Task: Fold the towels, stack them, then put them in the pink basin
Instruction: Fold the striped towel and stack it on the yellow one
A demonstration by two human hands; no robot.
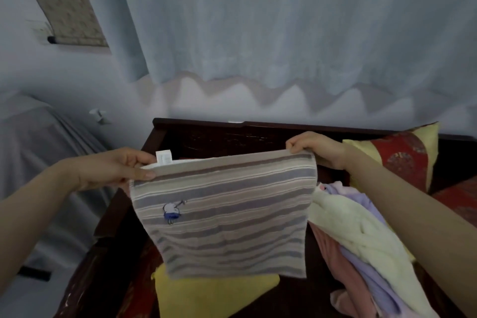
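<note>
A striped grey-and-beige towel (224,217) with a small blue embroidered figure hangs doubled over in the air above the dark wooden bench. My left hand (116,168) pinches its top left corner, beside a white label. My right hand (316,148) pinches the top right corner. To the right lies a loose pile of towels (358,242): cream, lilac and pink ones, unfolded. No pink basin is in view.
The dark wooden bench (196,137) has a high back and a left armrest. A yellow cushion (211,297) lies under the hanging towel. A red-and-yellow pillow (402,155) leans at the right. Pale curtains hang behind; a covered piece of furniture (38,152) stands left.
</note>
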